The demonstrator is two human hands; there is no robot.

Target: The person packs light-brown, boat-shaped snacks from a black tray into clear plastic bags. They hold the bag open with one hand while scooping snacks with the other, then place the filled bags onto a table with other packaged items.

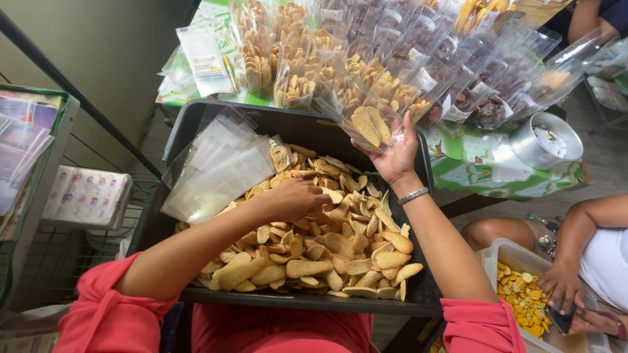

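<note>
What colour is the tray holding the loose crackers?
Black tray; shows best in the head view, its only view.

Left hand (296, 198) fingers buried in crackers (327, 248); co-worker (592, 261) cut off.

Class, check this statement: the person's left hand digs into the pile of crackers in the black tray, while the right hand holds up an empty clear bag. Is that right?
Not quite. The head view shows the clear bag in the right hand already has a few crackers inside, so it is not empty. The rest stands: the left hand digs into the pile of crackers in the black tray.
</note>
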